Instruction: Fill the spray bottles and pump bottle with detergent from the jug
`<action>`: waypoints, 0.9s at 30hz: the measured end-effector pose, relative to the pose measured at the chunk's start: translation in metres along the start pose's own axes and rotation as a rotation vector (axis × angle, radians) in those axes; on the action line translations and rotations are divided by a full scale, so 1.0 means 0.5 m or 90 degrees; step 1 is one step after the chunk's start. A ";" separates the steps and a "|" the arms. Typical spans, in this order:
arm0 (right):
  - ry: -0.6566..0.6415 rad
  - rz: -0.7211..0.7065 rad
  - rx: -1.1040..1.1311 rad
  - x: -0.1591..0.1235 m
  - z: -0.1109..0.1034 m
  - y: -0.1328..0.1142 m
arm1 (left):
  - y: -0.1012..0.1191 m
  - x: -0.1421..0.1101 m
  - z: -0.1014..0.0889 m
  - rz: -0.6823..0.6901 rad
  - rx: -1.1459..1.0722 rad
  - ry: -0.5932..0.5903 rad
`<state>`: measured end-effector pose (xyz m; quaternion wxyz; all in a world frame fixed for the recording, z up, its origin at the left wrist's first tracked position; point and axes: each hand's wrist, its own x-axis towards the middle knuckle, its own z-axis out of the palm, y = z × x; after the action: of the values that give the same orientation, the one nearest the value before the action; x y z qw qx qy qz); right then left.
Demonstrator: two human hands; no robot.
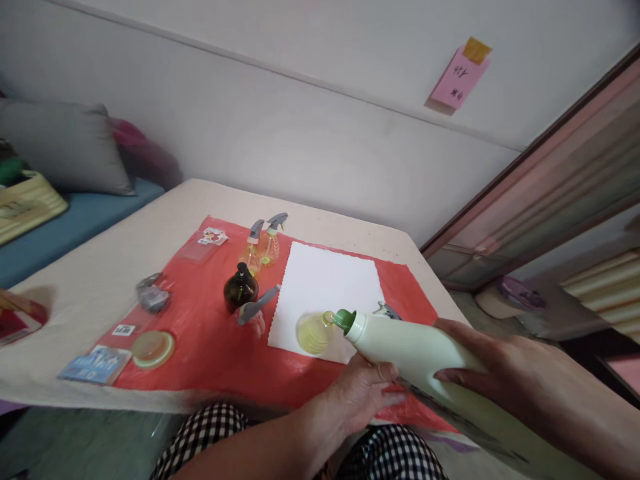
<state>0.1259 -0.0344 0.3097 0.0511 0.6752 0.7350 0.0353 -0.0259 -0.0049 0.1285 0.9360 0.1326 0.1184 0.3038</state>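
A large pale green detergent bottle (405, 343) lies tilted, its dark green spout (344, 320) at the mouth of a small clear bottle (315, 333) that looks yellow. The small bottle stands on a white sheet with scalloped edges (327, 280). My right hand (493, 367) wraps around the body of the large bottle. Beneath its neck, my left hand (357, 393) supports it with the thumb pressed on the side. Behind the large bottle's neck a grey spray head (387, 310) is partly hidden. Whether liquid is flowing I cannot tell.
A red cloth (200, 347) covers part of the table. On it are a dark round bottle (241, 288), a grey spray head (257, 307), two spray bottles (270, 247), a round lid (153, 349) and a bagged spray head (153, 293). A wall (300, 133) borders the back.
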 end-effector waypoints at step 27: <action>-0.171 0.099 0.028 0.007 -0.022 -0.023 | 0.004 -0.005 0.003 -0.002 0.006 -0.010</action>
<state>0.1132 -0.0317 0.3190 0.1315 0.7296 0.6677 -0.0674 -0.0282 -0.0051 0.1309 0.9366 0.1393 0.1126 0.3010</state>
